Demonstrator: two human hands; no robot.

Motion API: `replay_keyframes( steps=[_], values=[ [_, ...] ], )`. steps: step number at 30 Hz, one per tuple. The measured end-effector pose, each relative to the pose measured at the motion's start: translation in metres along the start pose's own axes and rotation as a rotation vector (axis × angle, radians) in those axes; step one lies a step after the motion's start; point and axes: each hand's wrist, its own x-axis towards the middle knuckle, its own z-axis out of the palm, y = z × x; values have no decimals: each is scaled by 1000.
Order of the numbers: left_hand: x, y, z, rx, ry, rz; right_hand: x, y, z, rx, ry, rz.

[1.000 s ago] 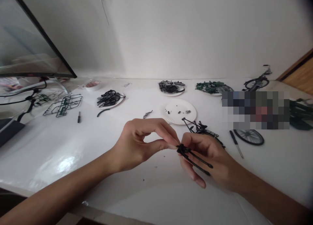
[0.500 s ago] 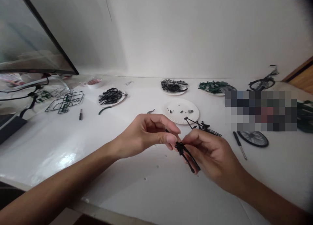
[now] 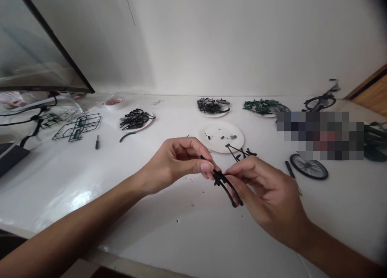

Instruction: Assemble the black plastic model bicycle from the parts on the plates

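Between my hands is a black model bicycle fork (image 3: 229, 192), its two prongs slanting down to the right. My left hand (image 3: 178, 161) pinches its upper stem between thumb and fingers. At the crown, my right hand (image 3: 266, 189) has thumb and index finger closed against the fork; any small part between those fingertips is hidden. Just behind my right hand lies a black model bicycle frame (image 3: 234, 152), partly covered by it. A white paper plate (image 3: 239, 137) with several tiny dark and grey pieces stands beyond.
Plates hold black parts (image 3: 136, 119), more dark parts (image 3: 211, 106) and green parts (image 3: 260, 106). A wheel (image 3: 308, 167) and screwdriver (image 3: 289, 169) lie right. Another screwdriver (image 3: 97, 143) and green sprues (image 3: 80, 125) lie left, near a monitor (image 3: 39, 40). A model bicycle (image 3: 322, 102) stands back right.
Both hands and the fork have shifted slightly left and up in view, and the whole scene has slid a little left. The grip on the fork looks much the same.
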Motion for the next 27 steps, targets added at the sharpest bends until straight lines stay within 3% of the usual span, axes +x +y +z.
replay_keyframes(
  steps=[10, 15, 21, 27],
  values=[
    [1, 0, 4, 23, -26, -10, 1, 2, -1, 18, -57, 83],
    [0, 4, 3, 64, -72, 49, -1, 2, -3, -64, -48, -29],
    [0, 9, 2, 115, -36, 122, 0, -1, -9, -86, -52, -100],
    [0, 8, 0, 136, -63, 67, 4, -2, -12, -229, -129, -242]
  ],
)
